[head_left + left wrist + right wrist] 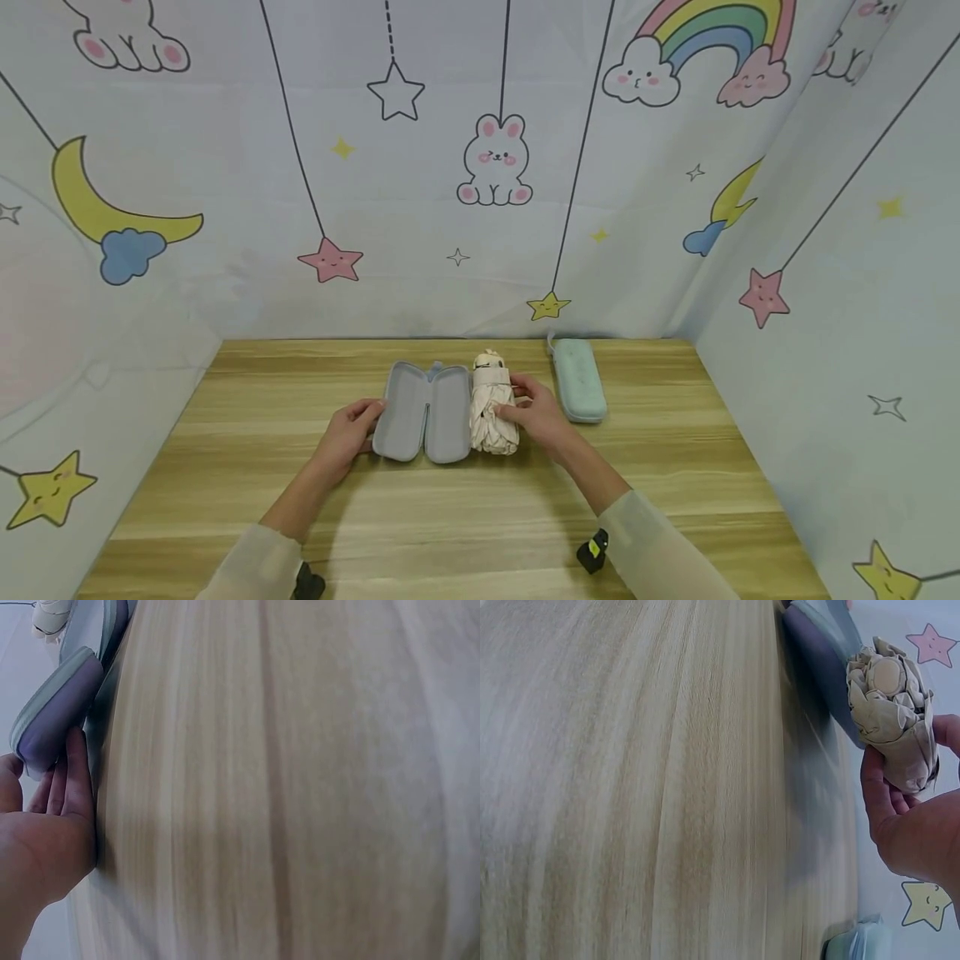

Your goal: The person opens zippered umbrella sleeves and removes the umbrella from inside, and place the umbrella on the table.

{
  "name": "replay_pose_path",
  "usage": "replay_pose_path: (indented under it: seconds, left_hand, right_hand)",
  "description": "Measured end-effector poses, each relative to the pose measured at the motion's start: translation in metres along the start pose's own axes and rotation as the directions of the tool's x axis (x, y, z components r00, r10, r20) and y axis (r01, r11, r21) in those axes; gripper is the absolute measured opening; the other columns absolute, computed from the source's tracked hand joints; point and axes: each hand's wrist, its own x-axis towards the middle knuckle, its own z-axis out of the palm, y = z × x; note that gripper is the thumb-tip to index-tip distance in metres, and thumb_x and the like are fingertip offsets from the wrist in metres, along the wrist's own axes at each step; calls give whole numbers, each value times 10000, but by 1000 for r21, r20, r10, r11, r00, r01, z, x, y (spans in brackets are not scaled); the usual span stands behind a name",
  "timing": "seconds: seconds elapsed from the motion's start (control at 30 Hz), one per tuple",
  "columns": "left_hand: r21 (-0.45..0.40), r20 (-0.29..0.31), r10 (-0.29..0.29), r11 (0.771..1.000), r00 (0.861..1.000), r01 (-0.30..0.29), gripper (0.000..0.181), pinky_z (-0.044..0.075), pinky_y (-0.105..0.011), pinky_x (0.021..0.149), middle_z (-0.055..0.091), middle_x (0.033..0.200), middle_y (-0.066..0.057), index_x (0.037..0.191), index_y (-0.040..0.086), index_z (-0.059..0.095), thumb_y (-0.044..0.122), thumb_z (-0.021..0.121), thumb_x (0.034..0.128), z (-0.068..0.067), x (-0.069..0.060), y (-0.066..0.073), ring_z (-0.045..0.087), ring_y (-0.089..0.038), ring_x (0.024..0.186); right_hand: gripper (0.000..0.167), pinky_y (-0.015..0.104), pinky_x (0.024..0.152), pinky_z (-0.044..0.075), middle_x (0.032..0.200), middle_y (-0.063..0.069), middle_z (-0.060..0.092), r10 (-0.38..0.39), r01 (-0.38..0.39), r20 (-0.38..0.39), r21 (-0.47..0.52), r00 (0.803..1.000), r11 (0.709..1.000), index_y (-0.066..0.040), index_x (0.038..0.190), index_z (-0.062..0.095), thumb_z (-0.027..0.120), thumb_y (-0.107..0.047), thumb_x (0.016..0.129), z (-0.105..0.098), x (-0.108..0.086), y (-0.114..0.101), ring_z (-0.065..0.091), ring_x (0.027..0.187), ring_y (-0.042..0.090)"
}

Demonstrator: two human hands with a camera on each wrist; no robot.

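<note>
A grey hinged case (448, 417) lies spread open in the middle of the table, both shallow halves facing up. At its left edge my left hand (352, 435) grips the rim, thumb on top and fingers beneath, as the left wrist view also shows on the case (56, 712). My right hand (542, 414) holds a folded cream umbrella (493, 408), bound with a strap, close beside the case's right half. In the right wrist view the thumb and fingers are round the umbrella (892, 712), which is held above the table.
A mint-green zipped case (579, 379) with a loop stands shut at the back right of the wooden table (450, 533). Behind and at the sides hangs a white printed cloth (420, 200). A small black device (592, 552) is by the right sleeve.
</note>
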Motion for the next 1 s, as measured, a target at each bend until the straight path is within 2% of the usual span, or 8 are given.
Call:
replay_pose_path:
  seconds: [0.3,0.67,1.0]
  left_hand:
    - [10,3,-3,1000,1000,3,542,633,-311,753,709,1206,-146,1423,-60,584,370,611,1095,-1,-1,2,724,-134,966]
    - [-3,3,11,1000,1000,-11,525,637,-318,742,707,1205,-151,1412,-83,587,334,619,1093,0,-1,1,726,-130,959]
    - [2,6,2,1000,1000,-2,521,636,-326,759,698,1235,-156,1422,-55,589,355,605,1101,0,-1,1,723,-139,986]
  right_hand:
    - [609,293,773,548,1246,187,563,7,-7,11,7,1000,1000,-3,1480,546,790,-37,923,-3,-1,0,600,941,237]
    - [569,286,774,554,1202,168,585,24,-24,-23,-11,999,1000,10,1435,580,801,-52,914,-3,0,10,624,956,238]
    - [580,304,805,562,1213,209,573,46,-47,-39,-6,998,999,67,1439,542,780,-24,918,-4,-2,13,631,1024,257]
